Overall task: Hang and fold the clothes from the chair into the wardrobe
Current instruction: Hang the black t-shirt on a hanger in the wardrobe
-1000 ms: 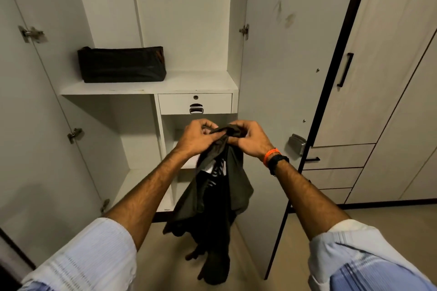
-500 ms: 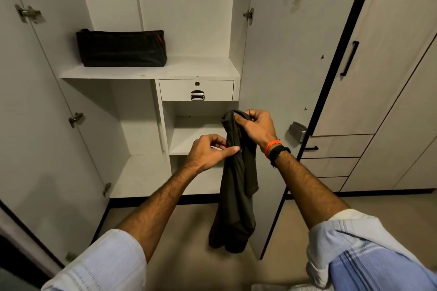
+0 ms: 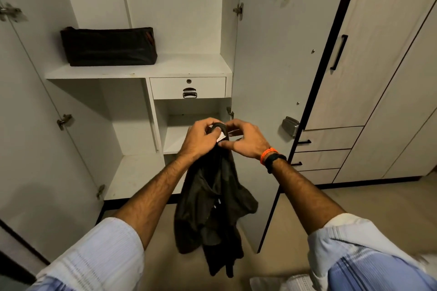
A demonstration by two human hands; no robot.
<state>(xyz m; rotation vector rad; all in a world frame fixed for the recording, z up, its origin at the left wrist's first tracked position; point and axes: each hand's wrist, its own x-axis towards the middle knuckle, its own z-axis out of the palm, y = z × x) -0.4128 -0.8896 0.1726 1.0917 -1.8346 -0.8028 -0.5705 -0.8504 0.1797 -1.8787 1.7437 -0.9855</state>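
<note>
A dark olive garment (image 3: 212,208) hangs loose in front of the open white wardrobe (image 3: 137,71). My left hand (image 3: 201,139) and my right hand (image 3: 246,139) both grip its top edge close together, at about the height of the small lower shelf. A white label shows between my fingers. The cloth droops in folds down towards the floor. The chair is out of view.
A black fabric bag (image 3: 108,46) stands on the upper shelf. Below it are a small drawer (image 3: 188,87) and open compartments. The wardrobe's right door (image 3: 279,78) stands open beside my right arm, the left door (image 3: 28,125) at my left. White cloth (image 3: 283,282) lies at bottom right.
My left hand has come back up to the garment's top edge beside my right hand. The cloth, which hung narrow from my right hand, now spreads wider.
</note>
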